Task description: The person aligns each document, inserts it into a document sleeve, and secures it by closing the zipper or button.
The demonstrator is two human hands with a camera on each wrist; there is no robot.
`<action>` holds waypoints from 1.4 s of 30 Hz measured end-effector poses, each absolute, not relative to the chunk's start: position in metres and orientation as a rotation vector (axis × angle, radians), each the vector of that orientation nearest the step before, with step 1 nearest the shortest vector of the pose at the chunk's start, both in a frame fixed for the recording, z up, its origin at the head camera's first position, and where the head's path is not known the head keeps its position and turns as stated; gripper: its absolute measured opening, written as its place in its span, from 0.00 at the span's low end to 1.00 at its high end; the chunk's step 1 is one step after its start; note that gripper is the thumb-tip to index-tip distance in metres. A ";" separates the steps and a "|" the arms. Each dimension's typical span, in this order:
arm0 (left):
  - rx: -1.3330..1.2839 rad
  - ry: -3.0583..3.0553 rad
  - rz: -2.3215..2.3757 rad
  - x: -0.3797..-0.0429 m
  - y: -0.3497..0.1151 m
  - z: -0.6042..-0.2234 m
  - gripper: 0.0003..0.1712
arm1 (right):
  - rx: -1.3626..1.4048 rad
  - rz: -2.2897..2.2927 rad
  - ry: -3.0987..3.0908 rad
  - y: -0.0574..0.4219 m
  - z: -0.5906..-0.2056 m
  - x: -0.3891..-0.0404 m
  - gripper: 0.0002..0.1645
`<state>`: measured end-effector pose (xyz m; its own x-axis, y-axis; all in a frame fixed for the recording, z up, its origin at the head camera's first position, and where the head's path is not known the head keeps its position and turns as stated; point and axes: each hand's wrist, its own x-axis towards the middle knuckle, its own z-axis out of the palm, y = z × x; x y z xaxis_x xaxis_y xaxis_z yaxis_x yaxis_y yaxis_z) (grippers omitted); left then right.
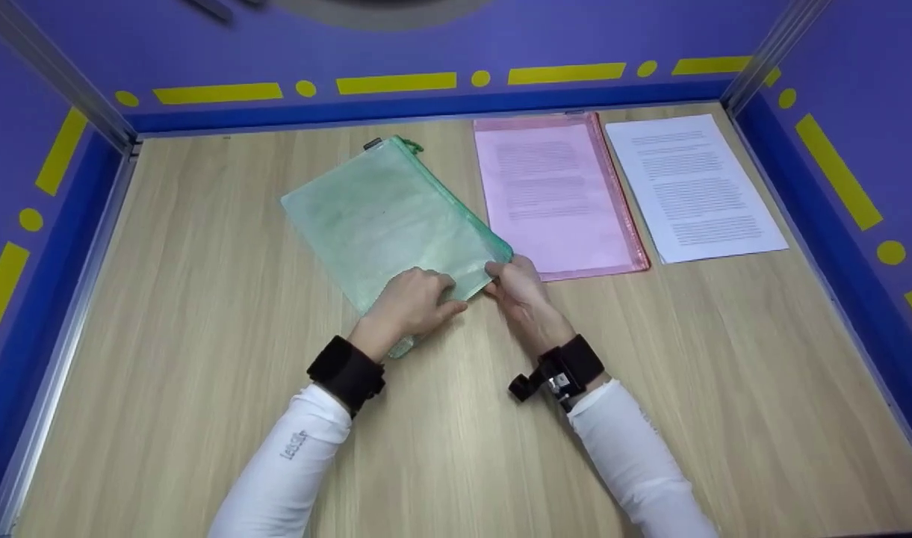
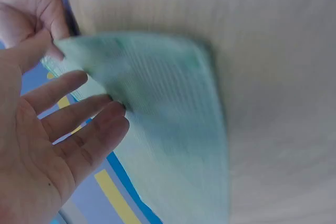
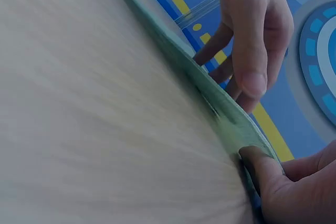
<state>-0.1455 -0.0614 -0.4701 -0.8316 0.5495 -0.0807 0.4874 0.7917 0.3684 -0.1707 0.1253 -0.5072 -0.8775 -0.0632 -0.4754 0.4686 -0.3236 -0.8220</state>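
Observation:
A translucent green zip pouch (image 1: 381, 217) lies aslant on the table, its green zipper edge facing the upper right. My right hand (image 1: 526, 295) pinches its near right corner between thumb and fingers. Over the near edge is my left hand (image 1: 414, 302). In the left wrist view, the left hand (image 2: 42, 145) has its fingers spread and loosely bent, fingertips against the pouch (image 2: 168, 108). The right wrist view shows the near edge of the pouch (image 3: 178, 59) raised a little, with the right thumb and fingers on opposite sides of it.
Right of the green pouch lies a pink zip pouch (image 1: 553, 202) with a printed sheet inside. Beyond it are printed white papers (image 1: 695, 187). The wooden table (image 1: 202, 373) is bordered by blue-purple panels (image 1: 396, 52) at the back and both sides.

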 end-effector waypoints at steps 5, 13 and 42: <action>0.747 2.773 0.524 -0.148 -0.078 -0.465 0.26 | 0.514 -2.190 1.757 0.134 -0.504 -0.170 0.25; 0.394 2.826 0.705 -0.166 -0.148 -0.448 0.25 | 0.478 -2.086 1.866 0.143 -0.498 -0.174 0.19; -0.092 2.538 0.901 -0.203 -0.202 -0.458 0.53 | 0.145 -1.801 1.975 0.193 -0.489 -0.180 0.06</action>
<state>-0.2026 -0.2019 -0.4581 -0.8995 0.0833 -0.4290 -0.2059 0.7852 0.5840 -0.1804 0.1934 -0.4889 -0.8886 -0.2256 -0.3994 0.3770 0.1369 -0.9161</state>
